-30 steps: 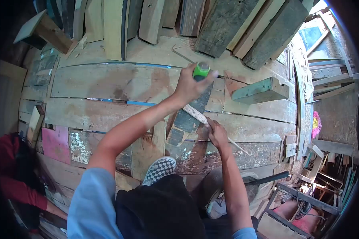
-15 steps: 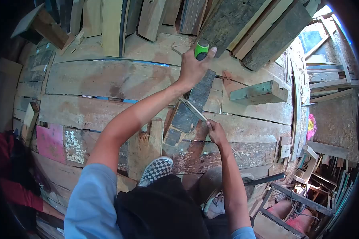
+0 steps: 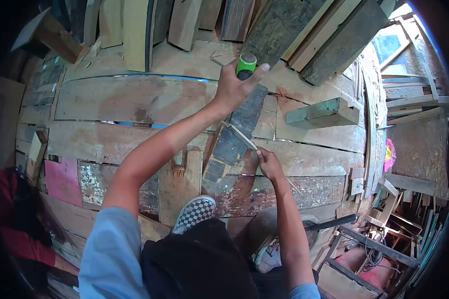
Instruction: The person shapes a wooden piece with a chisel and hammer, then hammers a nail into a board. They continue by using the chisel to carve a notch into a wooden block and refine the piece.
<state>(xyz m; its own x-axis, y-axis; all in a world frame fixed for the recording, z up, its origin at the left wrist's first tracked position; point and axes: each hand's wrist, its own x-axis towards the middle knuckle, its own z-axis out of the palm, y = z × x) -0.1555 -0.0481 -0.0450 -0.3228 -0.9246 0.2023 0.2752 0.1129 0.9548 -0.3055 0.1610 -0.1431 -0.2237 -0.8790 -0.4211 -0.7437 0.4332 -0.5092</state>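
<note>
My left hand is wrapped round a green-and-black tool handle, its grey butt end facing up and the thumb stretched out to the right. The working end of that tool is hidden beneath the hand. Lower down, my right hand pinches a thin wooden stick, which slants up and left over a dark, worn wooden block on the floor. The stick's far end lies below my left wrist, and the tool and stick look apart. Past my right hand, a thin length of wood runs down and right.
Boards and thick beams stand along the top. A greenish wooden post lies to the right on the plank floor. A metal frame with a cable is at lower right. Another person's red sleeve shows at left.
My left hand and the tool handle have shifted slightly left and down. My right hand keeps its pinch on the stick, almost unmoved.
</note>
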